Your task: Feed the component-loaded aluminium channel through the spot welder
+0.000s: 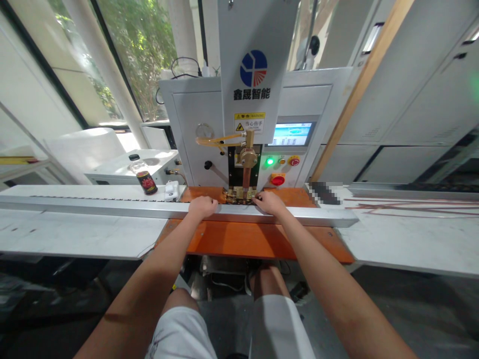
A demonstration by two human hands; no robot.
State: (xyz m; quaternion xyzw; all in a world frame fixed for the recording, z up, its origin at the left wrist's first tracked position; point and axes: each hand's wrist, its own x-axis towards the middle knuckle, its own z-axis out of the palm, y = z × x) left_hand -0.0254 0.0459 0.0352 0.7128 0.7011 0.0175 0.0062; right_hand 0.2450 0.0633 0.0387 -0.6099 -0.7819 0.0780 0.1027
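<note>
A long silver metal bar (123,209) lies across an orange work plate (239,237). Along its back edge runs a thin dark strip, its details too small to make out. My left hand (203,206) is closed over the bar, left of the upright copper electrode (246,177), its fingertips hidden at the far edge. On the other side, my right hand (270,203) is pinched close to the electrode's tip; whatever is between its fingers is too small to name. The tip comes down onto a small brass-coloured fixture (235,193) between my hands.
A grey machine with a lit screen (290,134), a green light (270,161) and a red knob (277,179) stands ahead. At left are a dark-labelled bottle (146,182) and a small white object (171,191). Thin copper-coloured rods (407,205) lie at right.
</note>
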